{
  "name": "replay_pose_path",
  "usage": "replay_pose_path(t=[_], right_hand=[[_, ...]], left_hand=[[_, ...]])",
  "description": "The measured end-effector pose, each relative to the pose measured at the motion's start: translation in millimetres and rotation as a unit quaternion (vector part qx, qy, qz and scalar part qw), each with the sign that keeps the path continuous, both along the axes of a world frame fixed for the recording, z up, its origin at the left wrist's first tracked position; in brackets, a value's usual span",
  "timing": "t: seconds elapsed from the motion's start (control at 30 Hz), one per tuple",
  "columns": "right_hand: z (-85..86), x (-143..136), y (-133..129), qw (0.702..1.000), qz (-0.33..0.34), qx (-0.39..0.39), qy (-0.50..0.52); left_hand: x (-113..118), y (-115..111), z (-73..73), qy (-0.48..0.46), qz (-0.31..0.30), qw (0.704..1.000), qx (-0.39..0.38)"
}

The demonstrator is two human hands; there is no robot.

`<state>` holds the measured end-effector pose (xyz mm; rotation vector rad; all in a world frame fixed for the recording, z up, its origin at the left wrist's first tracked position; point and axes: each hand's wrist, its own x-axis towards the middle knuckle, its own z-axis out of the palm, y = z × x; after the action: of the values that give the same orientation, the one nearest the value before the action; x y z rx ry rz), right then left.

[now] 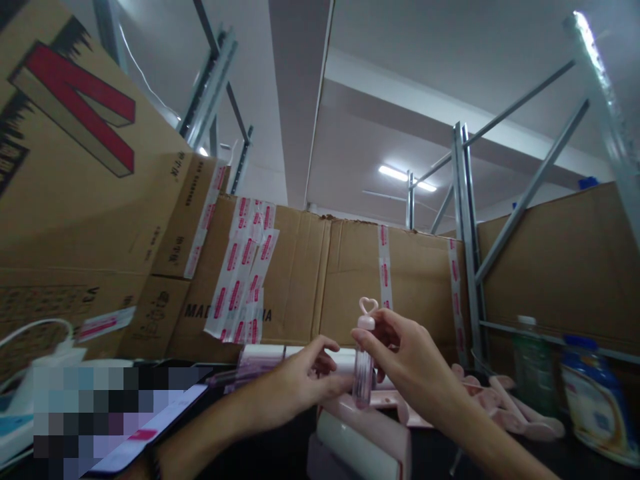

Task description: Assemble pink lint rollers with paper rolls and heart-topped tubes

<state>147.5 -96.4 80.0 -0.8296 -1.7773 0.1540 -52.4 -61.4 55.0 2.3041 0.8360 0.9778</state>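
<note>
A slim clear pink tube [363,377] stands upright, its pale pink cap topped by a heart-shaped loop [369,306]. My right hand [395,340] pinches it near the cap between thumb and fingers. Just left of the tube is my left hand [310,377], fingers curled and apart, its thumb tip close to the tube's lower part; whether they touch is unclear. Below both hands lies a pink and white case [363,433]. White and purple cylindrical pieces [260,357] lie behind the left hand.
Pink pieces [505,403] are piled at the right, beside a green bottle [534,367] and a blue-capped jar [595,393]. A phone [150,433] and a white charger [50,373] are at the left. Cardboard walls [300,280] and metal posts [465,200] stand behind.
</note>
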Motion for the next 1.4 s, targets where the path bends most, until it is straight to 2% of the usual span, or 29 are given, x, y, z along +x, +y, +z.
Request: replay_pose_path(t=[0.1, 0.23, 0.3, 0.4, 0.6, 0.73, 0.93, 1.0, 1.13, 1.27, 1.4], right_hand=[[0.7, 1, -1, 1.0, 0.0, 0.002, -0.011], [0.4, 5, 1, 1.0, 0.015, 0.006, -0.015], [-0.3, 8, 2, 1.0, 0.024, 0.003, -0.01], [-1.1, 10, 1, 1.0, 0.022, 0.002, -0.011], [-0.8, 6, -5, 1.0, -0.002, 0.015, -0.027], [-1.3, 5, -4, 0.999, -0.01, 0.025, -0.04], [-1.2, 6, -2, 0.999, -0.003, 0.019, -0.044], [-2.4, 5, -3, 0.998, -0.008, 0.017, -0.053], [-10.6, 5, -1, 0.998, -0.011, 0.006, -0.064], [-19.8, 8, 3, 0.998, -0.021, -0.003, -0.062], [-22.0, 9, 2, 0.998, -0.018, -0.005, -0.058]], left_hand=[[-6, 15, -11.1, -0.017, -0.066, 0.99, -0.121], [-7, 15, -19.8, 0.007, -0.142, 0.957, -0.253], [-5, 10, -20.3, 0.021, -0.181, 0.939, -0.29], [0, 6, -19.5, 0.031, -0.227, 0.928, -0.295], [-2, 17, -27.7, 0.033, -0.189, 0.94, -0.281], [-3, 24, -33.7, 0.026, -0.167, 0.938, -0.301], [-3, 23, -33.2, 0.029, -0.177, 0.931, -0.319], [-4, 22, -33.0, 0.026, -0.152, 0.935, -0.319], [-6, 18, -31.6, 0.034, -0.094, 0.952, -0.288], [-7, 18, -30.6, 0.065, -0.085, 0.963, -0.248], [-8, 22, -31.6, 0.092, -0.08, 0.967, -0.224]])
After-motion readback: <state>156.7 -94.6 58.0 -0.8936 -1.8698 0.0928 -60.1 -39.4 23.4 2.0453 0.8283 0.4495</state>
